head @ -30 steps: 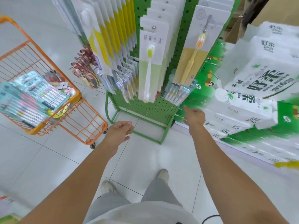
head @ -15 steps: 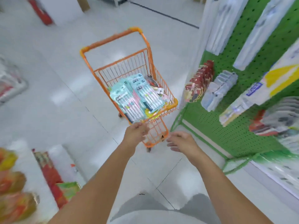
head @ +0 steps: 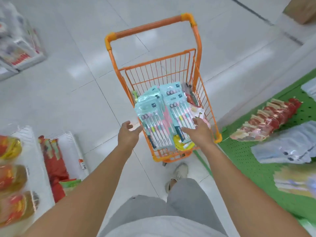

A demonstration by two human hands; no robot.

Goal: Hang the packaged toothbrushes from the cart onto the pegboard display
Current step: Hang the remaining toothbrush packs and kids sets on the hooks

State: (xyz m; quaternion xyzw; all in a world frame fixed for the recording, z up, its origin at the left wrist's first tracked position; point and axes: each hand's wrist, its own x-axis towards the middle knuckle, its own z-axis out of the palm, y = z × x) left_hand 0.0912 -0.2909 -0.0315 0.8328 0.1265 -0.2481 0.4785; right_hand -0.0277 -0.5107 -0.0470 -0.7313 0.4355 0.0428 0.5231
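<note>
An orange wire cart (head: 160, 71) stands in front of me on the white floor. Several teal packs of toothbrushes (head: 153, 120) lie stacked in its basket, in two piles. My left hand (head: 128, 134) hovers at the basket's left rim with fingers spread, holding nothing. My right hand (head: 198, 129) reaches over the right pile, its fingers relaxed and just above or touching the top pack (head: 179, 113). The green pegboard display (head: 253, 151) runs along the right edge.
Red packets (head: 270, 122) and pale blue packets (head: 287, 147) hang on the pegboard. Shelves with bagged goods (head: 12, 177) and red packs (head: 54, 161) stand at the left. A cardboard box (head: 301, 9) sits at the far right. My shoe (head: 179, 171) is beside the cart.
I have turned from the pegboard to face the cart. Both hands moved forward to the basket, the right one now over the toothbrush packs.
</note>
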